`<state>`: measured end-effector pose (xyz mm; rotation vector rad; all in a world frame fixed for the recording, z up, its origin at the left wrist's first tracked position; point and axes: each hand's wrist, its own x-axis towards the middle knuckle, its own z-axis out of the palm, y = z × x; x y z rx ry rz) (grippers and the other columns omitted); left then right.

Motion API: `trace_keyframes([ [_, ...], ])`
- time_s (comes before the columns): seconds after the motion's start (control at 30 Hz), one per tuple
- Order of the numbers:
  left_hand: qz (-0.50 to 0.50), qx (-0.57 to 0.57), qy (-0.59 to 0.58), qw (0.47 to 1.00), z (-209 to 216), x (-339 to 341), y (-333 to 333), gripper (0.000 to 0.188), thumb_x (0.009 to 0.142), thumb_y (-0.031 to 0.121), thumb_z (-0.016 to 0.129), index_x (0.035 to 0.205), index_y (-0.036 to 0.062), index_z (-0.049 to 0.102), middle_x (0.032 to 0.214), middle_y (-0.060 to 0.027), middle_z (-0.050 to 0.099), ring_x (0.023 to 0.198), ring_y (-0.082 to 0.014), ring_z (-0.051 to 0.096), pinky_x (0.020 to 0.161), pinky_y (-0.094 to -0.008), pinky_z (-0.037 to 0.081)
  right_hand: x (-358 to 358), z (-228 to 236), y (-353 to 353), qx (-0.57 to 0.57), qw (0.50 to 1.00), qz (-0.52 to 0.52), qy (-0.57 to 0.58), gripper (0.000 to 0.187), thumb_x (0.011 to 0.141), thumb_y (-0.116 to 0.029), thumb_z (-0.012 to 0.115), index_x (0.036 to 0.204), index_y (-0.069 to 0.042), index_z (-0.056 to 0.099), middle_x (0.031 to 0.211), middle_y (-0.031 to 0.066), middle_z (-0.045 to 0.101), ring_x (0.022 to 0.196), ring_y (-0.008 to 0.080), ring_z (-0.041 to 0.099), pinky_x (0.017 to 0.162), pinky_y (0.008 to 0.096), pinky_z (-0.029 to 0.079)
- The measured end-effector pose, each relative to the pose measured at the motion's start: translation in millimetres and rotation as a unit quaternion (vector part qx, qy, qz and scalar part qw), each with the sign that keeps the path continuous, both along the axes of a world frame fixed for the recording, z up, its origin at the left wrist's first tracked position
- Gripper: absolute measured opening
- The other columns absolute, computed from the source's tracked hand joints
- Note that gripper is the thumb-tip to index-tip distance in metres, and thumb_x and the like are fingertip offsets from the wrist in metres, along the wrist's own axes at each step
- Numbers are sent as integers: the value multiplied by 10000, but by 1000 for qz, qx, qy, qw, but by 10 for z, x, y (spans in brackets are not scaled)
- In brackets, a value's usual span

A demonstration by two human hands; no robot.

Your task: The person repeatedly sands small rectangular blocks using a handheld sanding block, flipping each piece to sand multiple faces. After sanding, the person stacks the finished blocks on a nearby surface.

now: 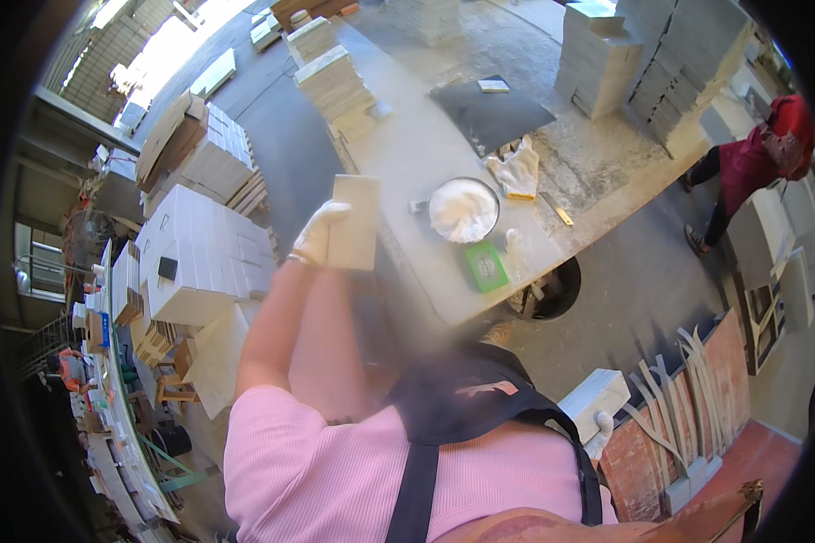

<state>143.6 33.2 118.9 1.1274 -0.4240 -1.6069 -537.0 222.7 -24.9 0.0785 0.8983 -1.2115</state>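
My left hand [315,233], in a white glove, grips a flat cream rectangular tile [353,222] by its left edge. The thumb lies across its face, and the tile is held up beside the table's left edge. To the lower right, my right hand [599,434], also gloved, is closed at the near end of a thick white block [596,395]. Its fingers show only in part, and my body hides the forearm. Between the hands, on the table, stands a round pan of white powder [463,210] with a green box [487,266] next to it.
On the long dusty table [398,204] lie a work glove [516,172], a scraper-like tool [558,210] and a dark sheet [491,113]. Tile stacks [598,63] stand farther back. A black bin [552,291] sits below its edge. Boxes [208,244] stand left; a person in red [774,149] is right.
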Motion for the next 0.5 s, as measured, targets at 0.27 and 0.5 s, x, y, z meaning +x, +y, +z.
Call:
trace_keyframes([
  [0.27, -134, 26, -74, 988, -540, 298, -1643, 495, 839, 252, 737, 1263, 18, 633, 1097, -133, 727, 964, -270, 732, 881, -445, 601, 623, 298, -323, -70, 994, -55, 64, 942, 677, -198, 780, 1529, -35, 415, 1417, 130, 581, 1319, 364, 557, 1121, 521, 479],
  [0.5, -271, 14, -61, 960, -1059, 233, -2537, 260, 908, 178, 712, 1149, 84, 721, 1077, -45, 739, 1021, -167, 700, 938, -362, 563, 1826, 679, -5, -40, 968, -191, 156, 952, 675, -259, 815, 1517, -36, 430, 1387, 125, 584, 1269, 328, 575, 1097, 484, 481],
])
